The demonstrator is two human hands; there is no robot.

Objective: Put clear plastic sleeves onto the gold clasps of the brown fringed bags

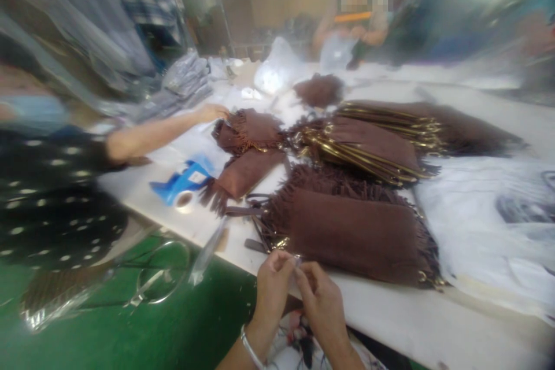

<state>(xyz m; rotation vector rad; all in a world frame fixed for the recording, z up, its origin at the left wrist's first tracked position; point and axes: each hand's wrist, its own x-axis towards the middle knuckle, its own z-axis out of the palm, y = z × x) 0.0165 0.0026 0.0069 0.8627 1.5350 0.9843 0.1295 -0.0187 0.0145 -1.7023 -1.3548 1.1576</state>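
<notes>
At the near desk (390, 324) edge, the left hand (272, 283) and right hand (323, 298) are meeting, fingers (299, 274) pinching something too small to tell, just near of a brown fringed bag (351, 231); farther left, a co-worker's hand (210, 112) is touching another bag (249, 130)

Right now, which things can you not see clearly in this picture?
Head view only:
- Small item pinched between the left hand and right hand: fingers hide it, too small.
- Brown fringed bag: its near hardware is blurred.
- Co-worker's hand: motion blur.
- Far table end: blurred.
</notes>
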